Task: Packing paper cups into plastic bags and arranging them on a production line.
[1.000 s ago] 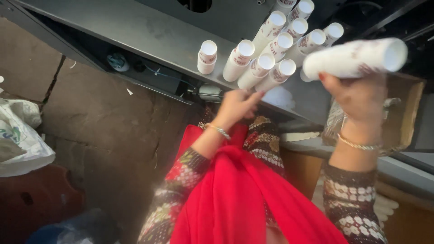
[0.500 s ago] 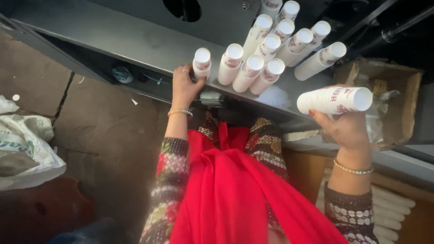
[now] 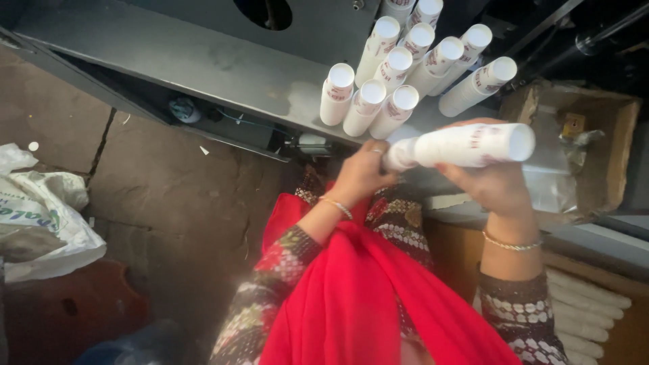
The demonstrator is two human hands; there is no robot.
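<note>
Both hands meet on one white plastic tube (image 3: 466, 145), which lies almost level in front of the chest and just below the grey metal surface (image 3: 203, 64). The right hand (image 3: 497, 186) cradles it from beneath, fingers wrapped up around the body near the wide open end, so the weight rests in the palm and the tube cannot roll. The left hand (image 3: 362, 174) has its fingers closed on the narrow capped end, a grip that seems suited to steadying or twisting the cap while the other hand keeps the body fixed. Held this way, the open mouth points to the right and away from the person. The tube is a smooth, slightly tapering cylinder, white with faint reddish print along its side, wider at the open end and narrowing to a small white cap at the left. On the surface above, a cluster of matching standing tubes (image 3: 395, 71) sits packed close together, open ends up towards the camera, several touching their neighbours; grouped so, they prop each other upright. A cardboard box (image 3: 612, 145) with clear wrapping in it lies to the right, and a white sack (image 3: 40, 216) rests on the stone floor (image 3: 169, 196) at left. A red scarf (image 3: 358, 304) hangs down the person's front.
</note>
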